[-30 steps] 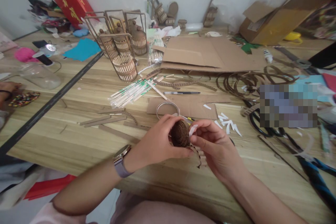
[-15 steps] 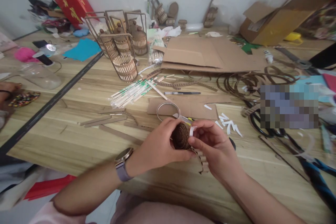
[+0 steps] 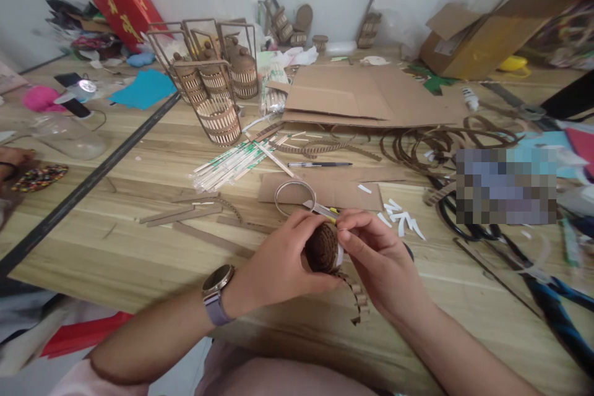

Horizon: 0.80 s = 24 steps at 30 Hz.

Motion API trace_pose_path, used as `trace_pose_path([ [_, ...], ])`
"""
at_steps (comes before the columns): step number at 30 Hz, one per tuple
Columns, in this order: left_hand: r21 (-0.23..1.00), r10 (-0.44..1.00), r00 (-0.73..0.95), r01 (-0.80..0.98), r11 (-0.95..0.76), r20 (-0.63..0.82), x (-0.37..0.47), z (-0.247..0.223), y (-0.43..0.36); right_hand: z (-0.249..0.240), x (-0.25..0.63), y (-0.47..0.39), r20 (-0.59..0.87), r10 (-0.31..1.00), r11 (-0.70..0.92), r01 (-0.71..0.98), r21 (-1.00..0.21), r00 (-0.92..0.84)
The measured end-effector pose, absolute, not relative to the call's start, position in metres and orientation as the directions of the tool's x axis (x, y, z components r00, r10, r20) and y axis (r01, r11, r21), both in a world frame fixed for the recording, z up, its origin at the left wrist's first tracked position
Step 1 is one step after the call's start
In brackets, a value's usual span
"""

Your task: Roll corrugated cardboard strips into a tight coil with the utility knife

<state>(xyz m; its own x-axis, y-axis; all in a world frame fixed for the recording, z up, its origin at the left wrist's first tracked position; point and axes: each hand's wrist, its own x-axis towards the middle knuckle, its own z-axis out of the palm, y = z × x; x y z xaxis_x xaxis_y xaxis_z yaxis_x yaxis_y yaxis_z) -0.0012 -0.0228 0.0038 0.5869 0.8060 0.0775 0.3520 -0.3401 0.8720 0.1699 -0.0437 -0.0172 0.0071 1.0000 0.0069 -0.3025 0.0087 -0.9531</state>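
Observation:
My left hand (image 3: 281, 260) is wrapped round a coil of brown corrugated cardboard strip (image 3: 321, 249), its spiral end facing me. The loose tail (image 3: 358, 300) of that cardboard strip hangs below the coil. A short white strip (image 3: 340, 253) lies against the coil's right side. At its upper end, the thumb and index finger of my right hand (image 3: 375, 247) are pinched together, partly covering it. Just beyond my hands are a tape roll (image 3: 277, 198) standing on edge and a utility knife (image 3: 321, 209), partly hidden by my fingers.
Several white strips (image 3: 403, 219) lie right of my hands. A pen (image 3: 320, 164), packaged sticks (image 3: 227, 161) and cardboard sheets (image 3: 343, 93) lie farther back. Small slatted baskets (image 3: 218, 127) stand at back left. Scissors (image 3: 524, 260) lie right. Another person's hand (image 3: 13, 158) shows far left.
The white strip now lies along the coil's side instead of sticking up between my right fingers. My right fingertips have closed together, and the coil has turned slightly, its tail hanging lower.

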Motion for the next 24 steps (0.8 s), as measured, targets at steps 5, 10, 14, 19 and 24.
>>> trace_pose_path([
  [5,0.837,0.803,0.589,0.391,-0.382,0.091,-0.001,0.005,-0.024,-0.014,0.166,-0.045,-0.073,0.997,-0.067,-0.331,-0.941,0.007],
  [10,0.78,0.794,0.596,0.438,-0.446,0.119,-0.001,0.005,-0.025,-0.02,0.168,-0.046,-0.01,0.998,0.004,-0.212,-0.977,0.068],
  [14,0.703,0.786,0.595,0.485,-0.52,0.171,-0.002,0.003,-0.026,-0.023,0.17,-0.047,0.088,0.993,0.091,-0.037,-0.995,0.073],
  [19,0.61,0.757,0.609,0.512,-0.605,0.239,-0.004,-0.002,-0.026,-0.019,0.171,-0.048,0.176,0.982,0.174,0.04,-0.984,0.063],
  [24,0.497,0.717,0.623,0.535,-0.683,0.314,-0.006,-0.005,-0.024,-0.021,0.174,-0.046,0.16,0.985,0.159,0.018,-0.987,0.064],
])
